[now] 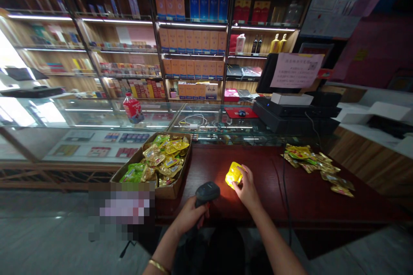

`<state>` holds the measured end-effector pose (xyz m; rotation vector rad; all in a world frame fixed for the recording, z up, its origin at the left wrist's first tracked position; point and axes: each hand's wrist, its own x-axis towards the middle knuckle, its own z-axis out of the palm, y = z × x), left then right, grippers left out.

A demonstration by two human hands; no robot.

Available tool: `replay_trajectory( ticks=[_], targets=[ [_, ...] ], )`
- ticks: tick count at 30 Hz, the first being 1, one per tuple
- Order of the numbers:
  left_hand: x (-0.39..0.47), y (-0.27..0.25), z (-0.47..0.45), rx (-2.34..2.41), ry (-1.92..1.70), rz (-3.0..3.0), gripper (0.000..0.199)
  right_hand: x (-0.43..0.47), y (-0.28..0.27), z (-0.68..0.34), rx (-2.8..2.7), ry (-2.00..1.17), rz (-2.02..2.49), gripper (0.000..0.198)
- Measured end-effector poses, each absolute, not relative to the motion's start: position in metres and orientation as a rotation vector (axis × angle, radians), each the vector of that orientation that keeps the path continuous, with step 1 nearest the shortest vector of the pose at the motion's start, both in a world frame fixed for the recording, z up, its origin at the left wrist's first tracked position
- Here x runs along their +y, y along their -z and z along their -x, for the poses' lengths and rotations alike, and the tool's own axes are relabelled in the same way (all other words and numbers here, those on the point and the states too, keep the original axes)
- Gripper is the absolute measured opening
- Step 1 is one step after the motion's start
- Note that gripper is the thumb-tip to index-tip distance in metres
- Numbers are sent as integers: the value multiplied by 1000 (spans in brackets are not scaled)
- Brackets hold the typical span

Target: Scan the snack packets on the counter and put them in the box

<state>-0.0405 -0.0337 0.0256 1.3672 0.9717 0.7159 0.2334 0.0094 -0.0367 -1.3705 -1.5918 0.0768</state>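
My left hand [192,213] is closed round the handle of a dark barcode scanner [208,191], whose head points right. A bright patch of light falls on a yellow snack packet [232,175], which my right hand [248,189] grips at its right side with thumb and fingers, above the dark red table [264,176]. To the left, a cardboard box [176,190] holds many gold, yellow and green packets [164,157]. On the table's right side lies a loose pile of similar packets [309,161].
Behind the table stands a glass display counter [155,116] with a red-labelled bottle [132,108] and a mouse [241,113] on a red pad. A monitor [267,75] rises at the back right. A black cable [285,193] hangs over the table's front edge.
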Motion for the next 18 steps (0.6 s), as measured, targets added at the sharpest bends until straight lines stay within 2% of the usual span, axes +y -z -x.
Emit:
replay_trajectory(
  ticks=[18],
  targets=[
    [-31,-18,40,964,-750,-1335,30,6,40,-233,-1630,-85,1315,60]
  ],
)
